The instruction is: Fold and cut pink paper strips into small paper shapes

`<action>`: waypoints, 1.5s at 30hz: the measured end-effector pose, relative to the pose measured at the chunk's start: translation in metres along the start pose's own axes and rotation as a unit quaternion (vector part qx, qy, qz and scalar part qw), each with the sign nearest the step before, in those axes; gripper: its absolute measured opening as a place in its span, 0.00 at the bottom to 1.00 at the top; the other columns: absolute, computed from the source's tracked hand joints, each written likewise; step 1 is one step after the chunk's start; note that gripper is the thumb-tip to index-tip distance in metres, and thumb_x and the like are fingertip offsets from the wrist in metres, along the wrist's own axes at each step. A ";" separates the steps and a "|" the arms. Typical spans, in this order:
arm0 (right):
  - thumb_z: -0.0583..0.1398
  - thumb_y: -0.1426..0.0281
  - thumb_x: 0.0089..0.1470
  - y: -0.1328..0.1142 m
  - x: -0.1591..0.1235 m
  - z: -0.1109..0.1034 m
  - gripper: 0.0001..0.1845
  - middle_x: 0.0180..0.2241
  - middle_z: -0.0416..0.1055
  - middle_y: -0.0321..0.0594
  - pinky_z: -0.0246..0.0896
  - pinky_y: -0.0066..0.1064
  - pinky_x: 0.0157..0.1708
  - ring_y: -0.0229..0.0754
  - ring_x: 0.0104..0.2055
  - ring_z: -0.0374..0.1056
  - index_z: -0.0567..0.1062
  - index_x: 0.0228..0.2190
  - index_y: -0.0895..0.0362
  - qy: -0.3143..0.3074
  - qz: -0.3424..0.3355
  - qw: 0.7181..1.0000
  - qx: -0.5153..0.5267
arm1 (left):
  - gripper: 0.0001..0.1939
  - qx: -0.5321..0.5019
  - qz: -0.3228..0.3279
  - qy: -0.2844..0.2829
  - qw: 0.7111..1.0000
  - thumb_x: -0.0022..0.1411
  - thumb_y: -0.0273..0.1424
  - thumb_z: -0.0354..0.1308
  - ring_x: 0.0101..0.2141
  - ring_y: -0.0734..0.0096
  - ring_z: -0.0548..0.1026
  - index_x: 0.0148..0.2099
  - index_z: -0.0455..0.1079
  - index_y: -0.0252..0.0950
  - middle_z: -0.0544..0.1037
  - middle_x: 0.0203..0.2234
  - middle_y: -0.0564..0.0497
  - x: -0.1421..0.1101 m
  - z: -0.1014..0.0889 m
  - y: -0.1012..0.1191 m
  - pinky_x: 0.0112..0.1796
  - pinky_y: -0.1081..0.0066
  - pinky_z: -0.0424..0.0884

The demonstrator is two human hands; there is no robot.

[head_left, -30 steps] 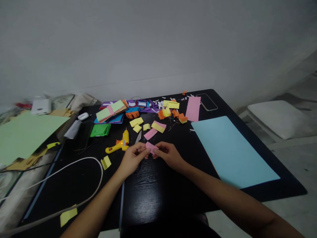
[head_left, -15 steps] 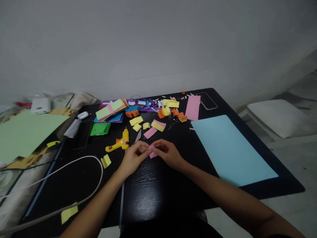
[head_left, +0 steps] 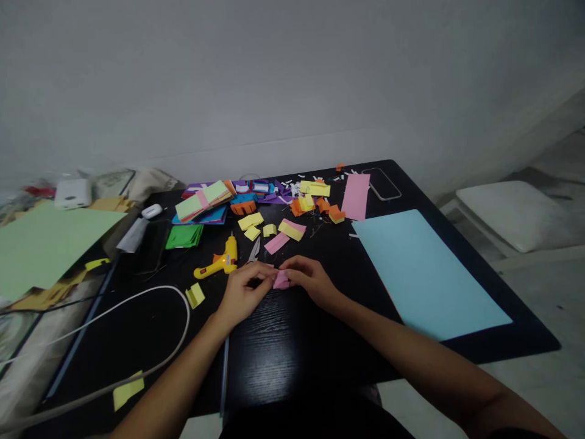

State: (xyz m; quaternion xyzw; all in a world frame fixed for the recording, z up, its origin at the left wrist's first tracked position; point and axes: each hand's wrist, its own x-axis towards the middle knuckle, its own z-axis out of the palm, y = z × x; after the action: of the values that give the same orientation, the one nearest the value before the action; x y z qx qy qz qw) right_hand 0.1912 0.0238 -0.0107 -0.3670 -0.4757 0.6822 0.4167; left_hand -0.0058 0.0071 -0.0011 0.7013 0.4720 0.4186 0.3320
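A small pink paper piece (head_left: 280, 280) is pinched between both my hands just above the black table (head_left: 283, 353). My left hand (head_left: 244, 292) grips its left end with curled fingers. My right hand (head_left: 308, 280) covers its right end, fingers bent over it. Most of the piece is hidden by my fingers. A yellow glue gun (head_left: 219, 262) lies just left of my left hand, and scissors (head_left: 255, 250) lie right behind it.
A large light blue sheet (head_left: 425, 274) covers the table's right side. Piles of coloured paper scraps (head_left: 256, 207), a pink strip (head_left: 355, 196) and a phone (head_left: 382, 184) sit at the back. A white cable (head_left: 137, 329) loops at left, beside a green sheet (head_left: 46, 244).
The pink piece has been folded smaller and lowered closer to the table. My hands have closed in over it, the right fingers now on top.
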 end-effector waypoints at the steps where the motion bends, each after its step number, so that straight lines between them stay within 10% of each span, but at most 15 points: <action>1: 0.68 0.64 0.50 0.001 0.001 0.000 0.10 0.31 0.76 0.36 0.69 0.30 0.37 0.38 0.34 0.72 0.79 0.34 0.56 0.001 -0.001 1.000 -0.006 | 0.04 0.015 0.017 0.001 1.000 0.62 0.28 0.62 0.33 0.70 0.79 0.37 0.78 0.36 0.82 0.32 0.48 0.000 0.000 0.001 0.37 0.71 0.74; 19: 0.65 0.64 0.55 0.002 -0.002 0.002 0.08 0.31 0.77 0.37 0.69 0.32 0.40 0.40 0.35 0.73 0.78 0.32 0.56 0.033 -0.073 0.990 -0.120 | 0.08 0.057 -0.004 -0.049 0.997 0.68 0.34 0.59 0.28 0.75 0.73 0.41 0.76 0.36 0.77 0.28 0.53 0.000 0.000 0.007 0.33 0.74 0.70; 30: 0.73 0.62 0.44 0.009 0.002 0.002 0.18 0.33 0.78 0.37 0.72 0.38 0.44 0.41 0.36 0.76 0.76 0.35 0.56 0.011 0.001 0.999 0.032 | 0.12 -0.167 -0.169 -0.013 0.971 0.61 0.39 0.64 0.25 0.72 0.77 0.37 0.74 0.34 0.80 0.25 0.51 0.006 0.002 0.008 0.30 0.72 0.75; 45: 0.73 0.62 0.43 -0.001 0.002 0.002 0.14 0.27 0.78 0.34 0.73 0.35 0.38 0.38 0.29 0.74 0.80 0.30 0.56 0.039 -0.017 0.999 0.032 | 0.11 -0.164 -0.120 -0.006 0.979 0.60 0.36 0.66 0.26 0.73 0.77 0.40 0.75 0.34 0.79 0.26 0.52 0.007 0.003 0.008 0.31 0.72 0.75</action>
State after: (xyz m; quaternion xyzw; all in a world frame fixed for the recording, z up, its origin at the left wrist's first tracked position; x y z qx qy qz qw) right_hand 0.1889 0.0248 -0.0091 -0.3722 -0.4433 0.6748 0.4578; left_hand 0.0012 0.0103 0.0067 0.5786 0.4755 0.4431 0.4928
